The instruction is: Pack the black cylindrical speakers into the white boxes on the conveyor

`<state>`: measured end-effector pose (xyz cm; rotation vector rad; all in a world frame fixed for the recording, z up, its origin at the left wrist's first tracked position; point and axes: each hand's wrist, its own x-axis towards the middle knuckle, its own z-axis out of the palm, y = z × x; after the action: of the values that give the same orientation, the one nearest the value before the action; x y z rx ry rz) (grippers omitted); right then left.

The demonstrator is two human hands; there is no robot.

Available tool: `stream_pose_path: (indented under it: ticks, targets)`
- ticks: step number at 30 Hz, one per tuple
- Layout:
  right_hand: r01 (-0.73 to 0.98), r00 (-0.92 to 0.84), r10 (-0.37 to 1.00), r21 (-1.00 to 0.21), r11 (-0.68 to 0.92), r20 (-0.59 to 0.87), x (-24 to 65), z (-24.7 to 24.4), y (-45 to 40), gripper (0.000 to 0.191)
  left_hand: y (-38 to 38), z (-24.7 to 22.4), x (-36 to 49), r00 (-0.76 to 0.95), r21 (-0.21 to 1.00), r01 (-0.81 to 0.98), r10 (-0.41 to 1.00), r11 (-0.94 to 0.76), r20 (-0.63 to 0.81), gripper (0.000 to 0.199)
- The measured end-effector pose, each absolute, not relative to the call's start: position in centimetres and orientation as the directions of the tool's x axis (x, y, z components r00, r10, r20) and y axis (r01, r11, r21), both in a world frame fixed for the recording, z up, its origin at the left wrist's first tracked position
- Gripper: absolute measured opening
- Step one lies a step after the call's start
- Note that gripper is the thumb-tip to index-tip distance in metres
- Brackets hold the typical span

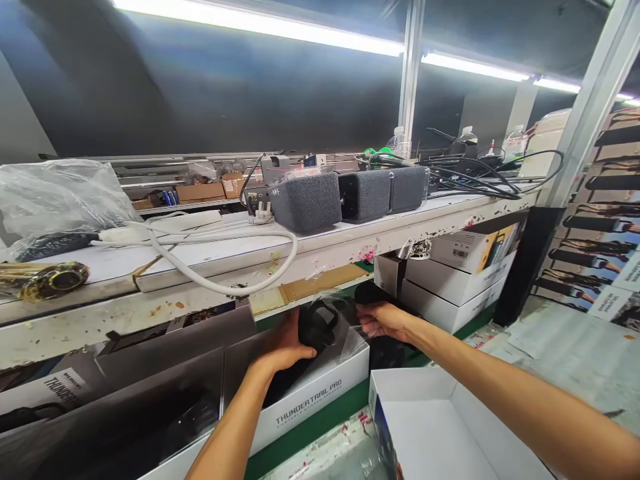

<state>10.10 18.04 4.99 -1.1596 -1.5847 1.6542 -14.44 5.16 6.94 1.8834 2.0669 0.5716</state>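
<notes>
My left hand [287,343] grips a black object [317,323] with a rounded handle-like part, inside an open white box [310,407] printed "THUNDER TRAIL PRO". Clear plastic film [350,337] lies beside that object, over the right part of the box. My right hand [383,321] is just beyond the box's right end, fingers curled together at the edge of the film and near a dark item. What its fingertips pinch is too small to tell. An empty white box [450,420] stands open at the lower right.
Above the hands runs a shelf edge [330,257] with grey fabric speakers [307,200], a white cable [225,290] and black cables. Stacked white boxes [450,287] stand under it at right. More open boxes [165,373] fill the lower left.
</notes>
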Motion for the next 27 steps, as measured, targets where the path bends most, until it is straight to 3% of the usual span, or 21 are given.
stream_pose_path:
  ticks: [4, 6, 9, 11, 13, 18, 20, 22, 24, 27]
  targets:
    - [0.421, -0.472, 0.874, -0.901, 0.107, -0.116, 8.9, 6.2, 16.2, 0.023, 5.8, 6.6, -13.7, -0.102, 0.375, 0.922, 0.995, 0.095, -0.002, 0.107]
    - [0.477, -0.475, 0.88, -0.84, 0.259, 0.002, 8.0, 6.4, 14.9, 0.037, 6.0, 6.3, -13.7, -0.096, 0.336, 0.937, 0.995, 0.092, -0.004, 0.104]
    - [0.537, -0.675, 0.728, -0.598, 0.595, 0.12, 7.2, 6.0, 13.2, 0.068, 6.2, 5.4, -13.6, -0.087, 0.274, 0.958, 0.996, 0.085, -0.008, 0.104]
    - [0.558, -0.795, 0.606, -0.396, 0.729, -0.005, 7.1, 5.5, 12.5, 0.074, 6.2, 4.8, -13.1, -0.076, 0.236, 0.968, 0.997, 0.079, -0.021, 0.103]
    - [0.577, -0.806, 0.587, -0.319, 0.752, -0.074, 7.5, 5.5, 12.4, 0.071, 5.8, 4.7, -12.6, -0.069, 0.213, 0.975, 0.997, 0.072, -0.02, 0.099]
    - [0.695, -0.626, 0.731, -0.23, 0.681, 0.272, 11.7, 7.9, 13.7, 0.047, 2.2, 6.1, -12.2, -0.135, 0.203, 0.973, 0.983, 0.108, 0.125, 0.073]
    - [0.789, -0.548, 0.814, -0.202, 0.58, 0.194, 14.3, 8.9, 13.1, 0.039, -0.1, 6.1, -12.1, -0.143, 0.241, 0.965, 0.978, 0.103, 0.154, 0.064]
    - [0.824, -0.523, 0.85, -0.215, 0.523, 0.062, 16.6, 9.4, 11.4, 0.034, -2.0, 5.3, -11.9, -0.152, 0.215, 0.969, 0.982, 0.126, 0.113, 0.077]
    - [0.802, -0.564, 0.825, -0.261, 0.538, -0.031, 18.5, 9.2, 8.8, 0.039, -3.1, 3.9, -11.7, -0.207, 0.082, 0.976, 0.977, 0.202, 0.059, 0.094]
    - [0.73, -0.638, 0.769, -0.291, 0.618, 0.036, 20.4, 7.7, 5.3, 0.043, -3.1, 2.1, -11.8, -0.248, -0.065, 0.965, 0.966, 0.252, 0.068, 0.095]
